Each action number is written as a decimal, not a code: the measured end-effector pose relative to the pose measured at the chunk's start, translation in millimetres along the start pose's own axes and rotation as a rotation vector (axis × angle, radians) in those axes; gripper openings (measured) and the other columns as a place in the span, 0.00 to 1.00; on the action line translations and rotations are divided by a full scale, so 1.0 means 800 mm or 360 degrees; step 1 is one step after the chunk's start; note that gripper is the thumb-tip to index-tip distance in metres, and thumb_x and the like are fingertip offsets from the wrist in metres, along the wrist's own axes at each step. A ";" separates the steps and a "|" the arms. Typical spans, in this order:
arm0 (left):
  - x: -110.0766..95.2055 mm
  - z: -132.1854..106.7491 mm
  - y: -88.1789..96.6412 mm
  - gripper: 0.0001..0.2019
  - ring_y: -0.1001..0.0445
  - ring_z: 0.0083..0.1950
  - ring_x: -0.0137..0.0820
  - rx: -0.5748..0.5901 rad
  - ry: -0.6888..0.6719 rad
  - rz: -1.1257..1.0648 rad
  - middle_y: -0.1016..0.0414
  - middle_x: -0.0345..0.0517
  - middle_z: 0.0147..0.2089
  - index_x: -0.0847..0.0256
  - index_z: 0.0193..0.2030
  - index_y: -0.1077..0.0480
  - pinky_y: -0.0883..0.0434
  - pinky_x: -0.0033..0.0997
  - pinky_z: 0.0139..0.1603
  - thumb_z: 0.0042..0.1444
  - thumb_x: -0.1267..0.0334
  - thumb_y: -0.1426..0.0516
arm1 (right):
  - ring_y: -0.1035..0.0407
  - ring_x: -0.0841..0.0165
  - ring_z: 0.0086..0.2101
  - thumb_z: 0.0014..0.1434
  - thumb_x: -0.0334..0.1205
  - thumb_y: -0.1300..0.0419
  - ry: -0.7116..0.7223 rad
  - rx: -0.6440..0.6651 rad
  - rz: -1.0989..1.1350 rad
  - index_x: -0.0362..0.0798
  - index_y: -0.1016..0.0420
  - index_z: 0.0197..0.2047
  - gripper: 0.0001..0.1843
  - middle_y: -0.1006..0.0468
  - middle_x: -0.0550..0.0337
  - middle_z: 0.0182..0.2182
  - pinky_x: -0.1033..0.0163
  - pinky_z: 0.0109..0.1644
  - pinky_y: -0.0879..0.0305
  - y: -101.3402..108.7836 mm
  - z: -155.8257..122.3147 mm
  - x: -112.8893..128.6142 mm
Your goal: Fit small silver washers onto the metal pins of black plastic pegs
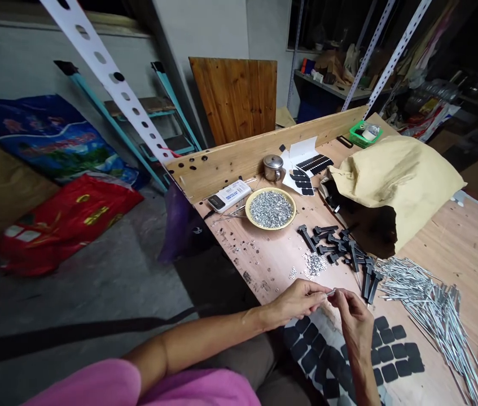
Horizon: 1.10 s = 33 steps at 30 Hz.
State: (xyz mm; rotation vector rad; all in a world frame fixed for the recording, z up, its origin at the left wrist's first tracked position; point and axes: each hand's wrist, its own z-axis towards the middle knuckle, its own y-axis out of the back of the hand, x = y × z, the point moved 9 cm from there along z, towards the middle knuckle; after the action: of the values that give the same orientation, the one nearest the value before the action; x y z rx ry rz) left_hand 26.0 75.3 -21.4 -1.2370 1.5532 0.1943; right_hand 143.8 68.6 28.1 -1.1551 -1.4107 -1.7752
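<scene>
My left hand (300,302) and my right hand (352,317) meet over the near edge of the table, thumbs and fingers pinched. Between their fingertips shows a thin silver metal piece (330,292); the fingers cover most of it, so its full shape is hidden. Just beyond lies a small heap of nuts (315,264). Black clamp-like plastic parts (340,246) are piled behind my right hand. A large heap of metal rods (437,310) spreads to the right. Under my hands and wrists are sheets of black rounded-square pads (386,354).
A yellow bowl (250,221) full of small metal pieces stands near the left edge, beside a white box (230,195) and a lidded metal cup (273,167). A big paper sack (408,180) lies at the back right near a green basket (355,137). A wooden board (205,175) edges the table.
</scene>
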 end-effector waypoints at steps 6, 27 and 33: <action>-0.010 -0.011 -0.009 0.24 0.54 0.16 0.15 0.0007 0.0001 0.0173 0.43 0.30 0.19 0.70 0.53 0.31 0.57 0.20 0.16 0.54 0.56 0.43 | 0.26 0.65 0.28 0.53 0.53 0.42 0.0035 -0.0007 -0.0016 0.47 0.24 0.29 0.17 0.21 0.56 0.26 0.63 0.34 0.30 0.012 -0.014 -0.005; 0.012 -0.014 -0.026 0.22 0.52 0.16 0.16 0.0392 0.0211 0.0379 0.44 0.30 0.18 0.65 0.50 0.28 0.55 0.18 0.16 0.51 0.55 0.41 | 0.26 0.66 0.27 0.56 0.52 0.43 0.0372 0.0436 -0.0274 0.51 0.22 0.30 0.15 0.21 0.56 0.27 0.65 0.30 0.30 0.028 -0.031 0.025; 0.025 -0.014 -0.037 0.33 0.54 0.14 0.14 0.0552 0.0389 -0.0017 0.42 0.29 0.17 0.65 0.49 0.28 0.59 0.17 0.15 0.36 0.47 0.33 | 0.25 0.67 0.30 0.60 0.49 0.47 0.0602 0.0319 -0.0339 0.52 0.22 0.35 0.14 0.21 0.58 0.29 0.66 0.34 0.30 0.030 -0.042 0.046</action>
State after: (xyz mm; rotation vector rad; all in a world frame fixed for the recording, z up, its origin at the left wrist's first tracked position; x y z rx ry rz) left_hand 44.2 43.0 -19.4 -1.0199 1.7027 -0.2346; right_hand 138.4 32.3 69.5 -0.5461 -1.4755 -1.8257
